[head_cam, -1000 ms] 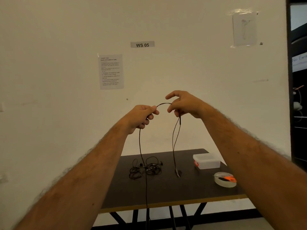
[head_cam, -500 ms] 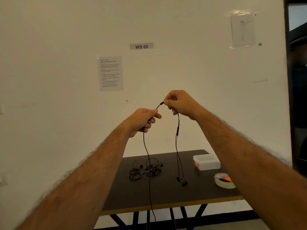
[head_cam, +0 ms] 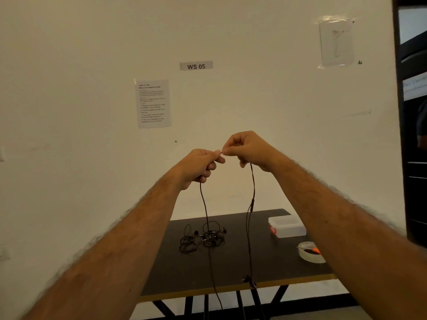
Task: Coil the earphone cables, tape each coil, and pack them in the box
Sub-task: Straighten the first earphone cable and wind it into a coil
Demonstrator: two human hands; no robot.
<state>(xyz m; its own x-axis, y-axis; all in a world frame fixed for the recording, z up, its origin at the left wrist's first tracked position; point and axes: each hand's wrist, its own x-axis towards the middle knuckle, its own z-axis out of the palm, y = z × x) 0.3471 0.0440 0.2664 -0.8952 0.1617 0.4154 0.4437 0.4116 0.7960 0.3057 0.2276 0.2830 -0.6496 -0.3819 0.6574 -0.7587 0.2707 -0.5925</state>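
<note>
I hold a black earphone cable (head_cam: 252, 190) up in front of the wall, well above the dark table (head_cam: 233, 269). My left hand (head_cam: 200, 166) grips one stretch of it in a fist, and that strand hangs down past the table's front edge. My right hand (head_cam: 248, 147) pinches the cable close beside the left hand's fingertips; its strand drops to the earbuds (head_cam: 249, 280) dangling near the table's front edge. A tangle of more black earphones (head_cam: 203, 239) lies on the table. A clear plastic box (head_cam: 287, 226) with a white lid and an orange latch stands at the right.
A roll of clear tape (head_cam: 310, 252) lies near the table's right front corner, with an orange-handled tool (head_cam: 314, 250) resting on it. Papers and a "WS 05" label (head_cam: 196, 66) hang on the white wall. A dark shelf unit (head_cam: 413, 181) stands at the far right.
My hands have come together, so the arc of cable between them has closed up. The right-hand strand now hangs lower, with the earbuds nearer the table's front edge.
</note>
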